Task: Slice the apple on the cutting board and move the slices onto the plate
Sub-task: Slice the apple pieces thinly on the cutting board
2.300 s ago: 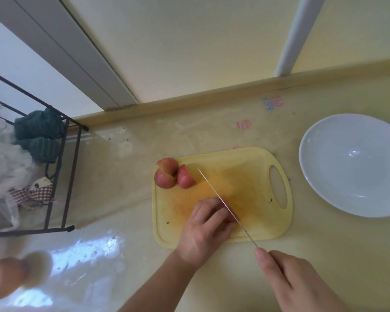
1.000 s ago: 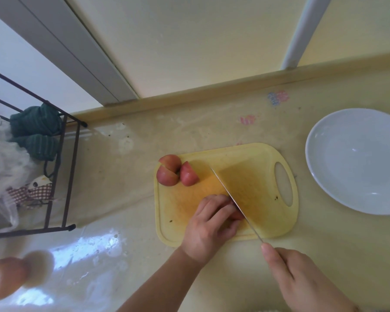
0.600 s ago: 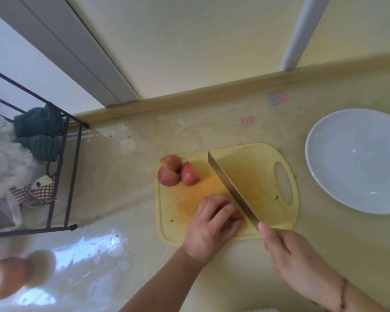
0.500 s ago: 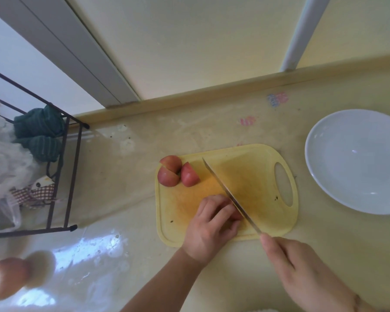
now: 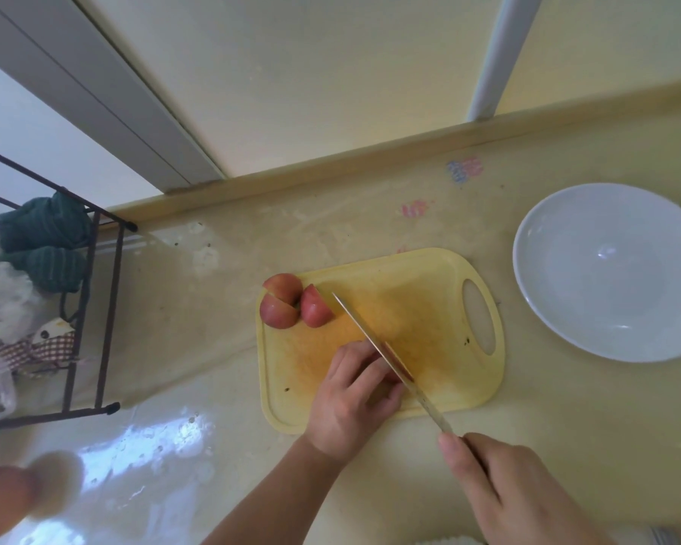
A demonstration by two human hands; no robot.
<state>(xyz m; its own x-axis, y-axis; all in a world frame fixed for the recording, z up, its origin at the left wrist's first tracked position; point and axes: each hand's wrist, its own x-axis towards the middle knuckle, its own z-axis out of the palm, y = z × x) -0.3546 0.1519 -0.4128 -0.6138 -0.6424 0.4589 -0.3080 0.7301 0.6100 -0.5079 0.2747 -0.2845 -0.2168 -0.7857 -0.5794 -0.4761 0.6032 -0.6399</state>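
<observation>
- I see three apple wedges (image 5: 293, 306) lying cut at the far left corner of the yellow cutting board (image 5: 445, 304); the white plate (image 5: 547, 308) to the right holds nothing yet.
- My left hand (image 5: 354, 399) curls over one more apple piece (image 5: 394, 361) (mostly hidden), pinning it on the board.
- My right hand (image 5: 516, 489) grips the knife (image 5: 386, 352), blade against that piece.
- Half a second ago the blade sat much the same; slightly before that it was tilted, showing its flat.

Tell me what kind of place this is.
Most likely a home kitchen counter. A yellow cutting board lies on it with apple pieces, a white plate sits beside it, and the right hand works a knife.
</observation>
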